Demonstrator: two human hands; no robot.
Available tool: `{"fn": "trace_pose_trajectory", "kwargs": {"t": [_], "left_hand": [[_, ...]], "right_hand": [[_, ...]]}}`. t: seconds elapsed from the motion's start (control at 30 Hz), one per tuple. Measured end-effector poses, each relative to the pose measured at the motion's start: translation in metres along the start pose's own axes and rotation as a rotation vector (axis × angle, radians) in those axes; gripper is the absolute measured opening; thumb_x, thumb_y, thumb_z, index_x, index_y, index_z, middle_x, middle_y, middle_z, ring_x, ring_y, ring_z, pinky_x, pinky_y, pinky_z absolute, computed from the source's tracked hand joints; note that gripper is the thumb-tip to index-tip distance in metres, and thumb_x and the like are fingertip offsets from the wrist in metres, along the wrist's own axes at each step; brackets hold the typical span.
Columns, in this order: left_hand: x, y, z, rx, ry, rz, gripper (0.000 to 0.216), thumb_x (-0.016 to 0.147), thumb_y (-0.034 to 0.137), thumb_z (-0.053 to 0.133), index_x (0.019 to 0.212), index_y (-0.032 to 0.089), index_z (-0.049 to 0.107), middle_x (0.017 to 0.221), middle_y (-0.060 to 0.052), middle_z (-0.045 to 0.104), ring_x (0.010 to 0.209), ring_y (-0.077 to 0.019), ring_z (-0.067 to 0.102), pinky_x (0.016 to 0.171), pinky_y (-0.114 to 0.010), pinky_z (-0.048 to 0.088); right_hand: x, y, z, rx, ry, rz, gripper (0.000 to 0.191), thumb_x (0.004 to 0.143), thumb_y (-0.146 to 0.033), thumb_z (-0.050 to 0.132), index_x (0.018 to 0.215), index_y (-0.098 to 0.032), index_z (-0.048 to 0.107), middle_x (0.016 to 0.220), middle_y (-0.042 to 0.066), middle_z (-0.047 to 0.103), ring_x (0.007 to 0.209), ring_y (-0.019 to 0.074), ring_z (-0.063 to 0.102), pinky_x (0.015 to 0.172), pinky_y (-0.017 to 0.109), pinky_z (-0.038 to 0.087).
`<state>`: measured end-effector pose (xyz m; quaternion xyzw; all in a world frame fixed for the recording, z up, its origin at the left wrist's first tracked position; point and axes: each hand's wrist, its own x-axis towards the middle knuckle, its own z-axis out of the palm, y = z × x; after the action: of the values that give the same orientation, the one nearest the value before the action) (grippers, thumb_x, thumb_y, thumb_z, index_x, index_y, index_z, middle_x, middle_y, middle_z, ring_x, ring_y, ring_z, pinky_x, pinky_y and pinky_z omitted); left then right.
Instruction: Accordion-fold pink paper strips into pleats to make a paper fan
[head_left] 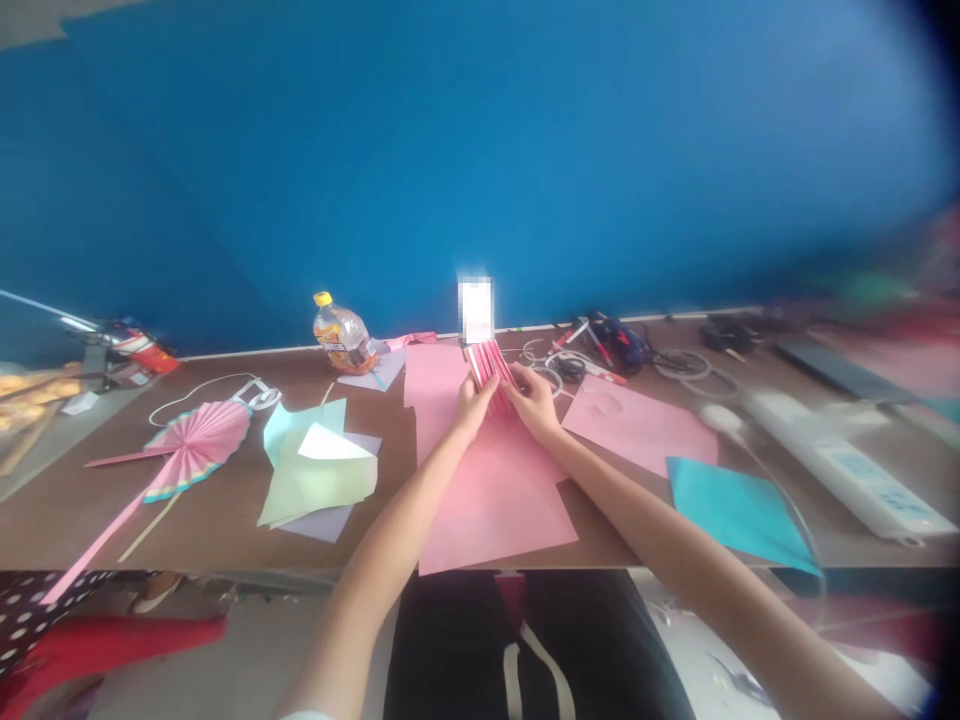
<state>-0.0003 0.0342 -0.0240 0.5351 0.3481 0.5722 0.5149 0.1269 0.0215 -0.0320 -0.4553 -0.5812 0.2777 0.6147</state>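
Observation:
Between my two hands is a pink pleated paper (491,362), its narrow folds bunched together with pale edges showing. My left hand (475,400) grips its left side, thumb on the folds. The right side is held by my right hand (531,400), fingers bent around it. Both hands are just above large pink paper sheets (495,500) spread on the table. A finished-looking pink paper fan (199,445) with a blue and yellow rim and long pink strips lies to the left.
Pale green sheets (322,480) lie left of my arms. A drink bottle (343,335) leans near the wall. Rightward are another pink sheet (637,420), a turquoise sheet (739,505), a white power strip (855,470) and cables (690,370). A bright pixelated patch (476,310) stands behind my hands.

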Motion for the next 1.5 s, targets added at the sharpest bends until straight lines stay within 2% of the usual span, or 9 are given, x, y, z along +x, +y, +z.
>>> {"fn": "trace_pose_trajectory", "kwargs": {"t": [0.33,0.73,0.93,1.17,1.3,1.5], "left_hand": [[0.004,-0.009,-0.002,-0.017,-0.018,0.036,0.042,0.077,0.045,0.066,0.107,0.016,0.061,0.102,-0.009,0.068,0.095,-0.0204,0.063,0.085,-0.030,0.048],[0.002,-0.003,0.001,-0.013,-0.009,0.015,0.039,0.076,0.044,0.067,0.100,0.014,0.066,0.097,-0.009,0.070,0.092,-0.0209,0.064,0.083,-0.031,0.048],[0.002,-0.002,0.003,-0.030,0.014,0.032,0.037,0.076,0.043,0.067,0.099,0.014,0.066,0.096,-0.009,0.070,0.089,-0.0209,0.065,0.081,-0.031,0.048],[0.001,-0.001,0.003,-0.058,0.053,-0.013,0.039,0.074,0.044,0.068,0.100,0.015,0.066,0.095,-0.009,0.070,0.090,-0.0213,0.065,0.083,-0.032,0.048],[0.000,0.000,0.002,-0.052,0.084,-0.034,0.041,0.074,0.046,0.069,0.100,0.015,0.066,0.096,-0.009,0.070,0.092,-0.0215,0.065,0.082,-0.031,0.048],[0.000,0.001,0.000,-0.024,0.080,-0.018,0.043,0.073,0.047,0.068,0.100,0.014,0.065,0.094,-0.009,0.070,0.087,-0.0206,0.065,0.076,-0.028,0.049]], "right_hand": [[0.001,0.006,-0.001,0.023,-0.023,0.008,0.044,0.079,-0.046,0.062,0.112,-0.018,0.065,0.105,0.008,0.069,0.089,0.0216,0.063,0.079,0.034,0.051],[0.002,-0.003,-0.005,0.027,-0.038,0.069,0.036,0.076,-0.037,0.065,0.106,-0.017,0.070,0.102,0.008,0.071,0.088,0.0225,0.064,0.078,0.034,0.050],[0.002,-0.005,-0.004,0.032,-0.086,0.026,0.035,0.078,-0.034,0.061,0.108,-0.019,0.070,0.103,0.006,0.070,0.086,0.0204,0.062,0.076,0.033,0.049],[0.005,-0.006,-0.005,0.001,-0.146,0.022,0.038,0.079,-0.040,0.059,0.110,-0.020,0.069,0.101,0.006,0.069,0.081,0.0189,0.060,0.074,0.032,0.049],[0.008,-0.004,-0.008,-0.008,-0.191,0.032,0.039,0.080,-0.037,0.056,0.114,-0.020,0.067,0.101,0.005,0.068,0.084,0.0184,0.059,0.076,0.031,0.048],[0.010,-0.003,-0.013,-0.036,-0.247,0.046,0.043,0.076,-0.032,0.059,0.116,-0.019,0.065,0.080,0.001,0.065,0.071,0.0153,0.056,0.071,0.030,0.048]]}}
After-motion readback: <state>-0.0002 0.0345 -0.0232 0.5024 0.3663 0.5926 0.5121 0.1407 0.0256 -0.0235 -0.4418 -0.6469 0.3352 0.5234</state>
